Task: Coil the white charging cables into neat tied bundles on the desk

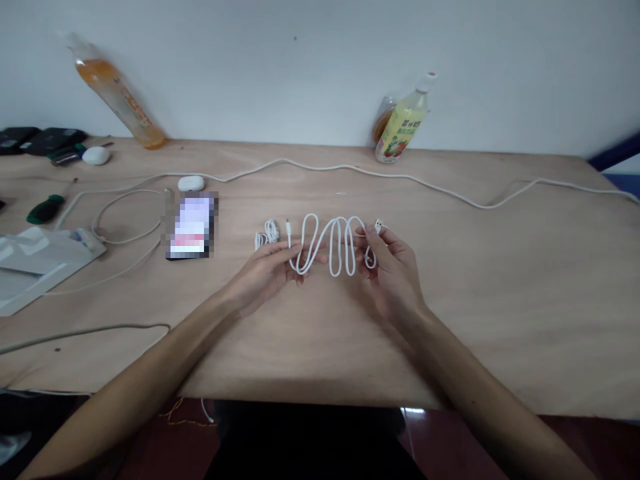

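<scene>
A white USB cable (339, 243) is stretched between my two hands in several loose, wavy folds above the table. My left hand (267, 270) pinches its left part between thumb and fingers, with a slim plug (289, 228) pointing up past the thumb. At the other end, my right hand (393, 263) grips the folds, and the metal USB plug (379, 225) sticks out above its fingers. Just behind my left hand lies a small coiled white cable (271, 231), partly hidden by that hand.
Left of my hands is a phone (190, 227) with a lit, blurred screen, below a white earbud case (191, 183). A long white cord (320, 167) crosses the table (500, 287). An orange drink bottle (120, 100) and a yellow-labelled bottle (403, 127) lean against the wall.
</scene>
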Action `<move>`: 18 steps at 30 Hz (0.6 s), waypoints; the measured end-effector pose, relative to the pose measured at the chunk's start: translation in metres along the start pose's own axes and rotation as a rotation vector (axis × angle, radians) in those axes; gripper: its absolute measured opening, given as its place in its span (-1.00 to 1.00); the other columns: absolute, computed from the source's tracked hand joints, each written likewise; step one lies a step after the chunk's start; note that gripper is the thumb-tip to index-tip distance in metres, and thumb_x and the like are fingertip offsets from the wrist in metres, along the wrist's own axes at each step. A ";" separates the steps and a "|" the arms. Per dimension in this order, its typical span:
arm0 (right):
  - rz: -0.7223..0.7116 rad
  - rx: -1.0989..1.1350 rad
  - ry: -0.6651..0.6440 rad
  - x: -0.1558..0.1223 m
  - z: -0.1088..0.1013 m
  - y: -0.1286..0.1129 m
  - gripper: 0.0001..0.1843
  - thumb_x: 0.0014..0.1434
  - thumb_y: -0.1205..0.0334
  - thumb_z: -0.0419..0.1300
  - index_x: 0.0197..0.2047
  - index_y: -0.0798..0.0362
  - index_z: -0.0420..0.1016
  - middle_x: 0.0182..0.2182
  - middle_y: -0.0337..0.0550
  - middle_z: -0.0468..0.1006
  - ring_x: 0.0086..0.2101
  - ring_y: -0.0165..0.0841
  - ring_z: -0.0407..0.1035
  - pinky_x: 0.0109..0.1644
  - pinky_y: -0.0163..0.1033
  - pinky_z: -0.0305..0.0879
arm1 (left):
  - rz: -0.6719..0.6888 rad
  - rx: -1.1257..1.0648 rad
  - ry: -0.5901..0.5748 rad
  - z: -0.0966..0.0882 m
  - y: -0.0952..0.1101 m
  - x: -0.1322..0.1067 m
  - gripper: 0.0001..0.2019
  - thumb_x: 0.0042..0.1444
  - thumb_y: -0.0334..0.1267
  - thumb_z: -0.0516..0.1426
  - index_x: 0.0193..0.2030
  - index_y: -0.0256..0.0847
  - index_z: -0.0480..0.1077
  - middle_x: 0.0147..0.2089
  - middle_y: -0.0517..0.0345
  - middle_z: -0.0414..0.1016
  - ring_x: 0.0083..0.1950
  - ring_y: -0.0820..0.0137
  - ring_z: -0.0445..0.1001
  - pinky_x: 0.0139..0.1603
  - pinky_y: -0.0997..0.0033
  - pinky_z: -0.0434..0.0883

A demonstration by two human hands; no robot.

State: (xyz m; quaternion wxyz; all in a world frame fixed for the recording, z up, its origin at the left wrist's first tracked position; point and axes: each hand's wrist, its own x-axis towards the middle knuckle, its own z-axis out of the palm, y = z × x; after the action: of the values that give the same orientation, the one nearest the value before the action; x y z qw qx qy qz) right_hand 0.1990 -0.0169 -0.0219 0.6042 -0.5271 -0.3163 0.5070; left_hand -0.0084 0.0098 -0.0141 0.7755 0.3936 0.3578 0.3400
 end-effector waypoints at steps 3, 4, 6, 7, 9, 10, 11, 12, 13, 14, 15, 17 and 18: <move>-0.001 0.020 0.011 0.001 0.000 0.001 -0.53 0.09 -0.25 0.51 -0.27 -0.04 0.56 -0.39 -0.23 0.68 -0.54 -0.47 0.30 -0.57 -0.35 0.13 | -0.007 0.012 -0.001 0.001 0.001 -0.001 -0.79 0.39 -0.23 0.28 -0.04 -0.29 0.74 -0.02 -0.16 0.75 -0.23 0.40 0.48 -0.24 0.42 0.37; 0.001 0.029 0.016 0.001 0.000 0.002 -0.53 0.09 -0.25 0.51 -0.26 -0.04 0.56 -0.39 -0.23 0.69 -0.54 -0.48 0.30 -0.58 -0.35 0.13 | -0.006 0.020 -0.002 0.002 0.001 -0.002 -0.79 0.39 -0.22 0.29 -0.04 -0.28 0.74 -0.02 -0.14 0.75 -0.22 0.40 0.48 -0.23 0.43 0.36; 0.005 0.049 0.030 0.001 -0.001 0.002 -0.52 0.08 -0.25 0.52 -0.25 -0.04 0.56 -0.38 -0.23 0.69 -0.55 -0.49 0.28 -0.58 -0.37 0.12 | 0.007 0.035 -0.001 0.002 0.001 -0.002 -0.80 0.36 -0.20 0.32 -0.06 -0.26 0.74 -0.05 -0.10 0.74 -0.19 0.40 0.47 -0.22 0.44 0.35; 0.007 0.059 0.036 0.001 -0.001 0.003 -0.51 0.06 -0.24 0.53 -0.25 -0.03 0.57 -0.38 -0.23 0.69 -0.55 -0.49 0.27 -0.58 -0.38 0.11 | 0.017 0.042 0.002 0.001 0.001 -0.002 -0.81 0.34 -0.20 0.33 -0.07 -0.25 0.75 -0.07 -0.08 0.72 -0.19 0.40 0.47 -0.22 0.45 0.36; 0.013 0.072 0.040 0.002 -0.002 0.003 -0.52 0.05 -0.24 0.54 -0.26 -0.03 0.57 -0.37 -0.22 0.70 -0.55 -0.50 0.27 -0.58 -0.38 0.11 | 0.035 0.052 0.003 0.001 0.000 -0.001 -0.82 0.30 -0.19 0.37 -0.11 -0.25 0.75 -0.13 -0.02 0.68 -0.20 0.42 0.45 -0.22 0.47 0.36; 0.018 0.075 0.039 0.002 -0.002 0.004 -0.52 0.05 -0.23 0.54 -0.26 -0.04 0.57 -0.37 -0.22 0.70 -0.54 -0.50 0.28 -0.58 -0.38 0.11 | 0.039 0.057 0.001 0.000 -0.001 -0.001 -0.82 0.29 -0.19 0.38 -0.12 -0.25 0.75 -0.17 0.01 0.66 -0.21 0.42 0.44 -0.21 0.47 0.38; 0.022 0.075 0.037 0.002 -0.003 0.004 -0.53 0.06 -0.23 0.54 -0.26 -0.04 0.57 -0.36 -0.22 0.71 -0.54 -0.50 0.29 -0.58 -0.38 0.12 | 0.039 0.062 -0.002 0.000 -0.001 -0.001 -0.83 0.28 -0.19 0.39 -0.13 -0.25 0.75 -0.20 0.04 0.63 -0.22 0.43 0.44 -0.21 0.46 0.39; 0.027 0.075 0.036 0.003 -0.003 0.005 -0.53 0.06 -0.23 0.53 -0.26 -0.04 0.58 -0.36 -0.22 0.71 -0.54 -0.49 0.29 -0.58 -0.38 0.12 | 0.038 0.065 -0.004 0.000 -0.001 0.000 -0.83 0.27 -0.19 0.40 -0.14 -0.25 0.75 -0.22 0.06 0.61 -0.22 0.43 0.45 -0.20 0.46 0.41; 0.029 0.076 0.035 0.003 -0.004 0.005 -0.54 0.07 -0.23 0.53 -0.26 -0.04 0.58 -0.36 -0.22 0.71 -0.54 -0.49 0.29 -0.58 -0.37 0.12 | 0.039 0.066 -0.003 0.000 -0.001 0.000 -0.85 0.26 -0.20 0.40 -0.15 -0.25 0.74 -0.23 0.07 0.60 -0.21 0.42 0.47 -0.18 0.45 0.43; 0.030 0.077 0.034 0.003 -0.004 0.005 -0.54 0.07 -0.23 0.53 -0.26 -0.04 0.57 -0.36 -0.23 0.70 -0.55 -0.49 0.29 -0.58 -0.37 0.13 | 0.037 0.065 0.002 0.000 0.000 0.000 -0.86 0.25 -0.22 0.41 -0.16 -0.25 0.74 -0.21 0.07 0.61 -0.21 0.42 0.48 -0.16 0.44 0.45; 0.030 0.077 0.031 0.004 -0.004 0.006 -0.54 0.08 -0.22 0.53 -0.25 -0.04 0.57 -0.36 -0.23 0.70 -0.55 -0.49 0.29 -0.58 -0.37 0.12 | 0.036 0.064 0.009 0.001 0.000 0.000 -0.87 0.25 -0.23 0.41 -0.16 -0.24 0.74 -0.17 0.06 0.64 -0.20 0.43 0.50 -0.14 0.43 0.47; 0.025 0.073 0.024 0.004 -0.005 0.006 -0.54 0.10 -0.23 0.52 -0.25 -0.04 0.55 -0.36 -0.22 0.70 -0.55 -0.49 0.29 -0.59 -0.35 0.11 | 0.036 0.062 0.023 0.001 0.001 0.000 -0.89 0.24 -0.25 0.41 -0.17 -0.23 0.75 -0.10 0.03 0.68 -0.19 0.43 0.52 -0.11 0.40 0.51; 0.023 0.069 0.024 0.004 -0.005 0.006 -0.54 0.10 -0.23 0.51 -0.25 -0.05 0.54 -0.36 -0.22 0.70 -0.55 -0.48 0.29 -0.59 -0.35 0.11 | 0.033 0.062 0.027 0.002 0.002 0.000 -0.90 0.23 -0.25 0.42 -0.18 -0.23 0.75 -0.08 0.02 0.69 -0.18 0.42 0.54 -0.09 0.38 0.53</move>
State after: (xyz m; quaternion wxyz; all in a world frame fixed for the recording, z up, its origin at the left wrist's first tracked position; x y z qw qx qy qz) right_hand 0.2027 -0.0149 -0.0292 0.6199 -0.5154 -0.2854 0.5183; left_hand -0.0075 0.0101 -0.0121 0.7524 0.4186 0.3721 0.3467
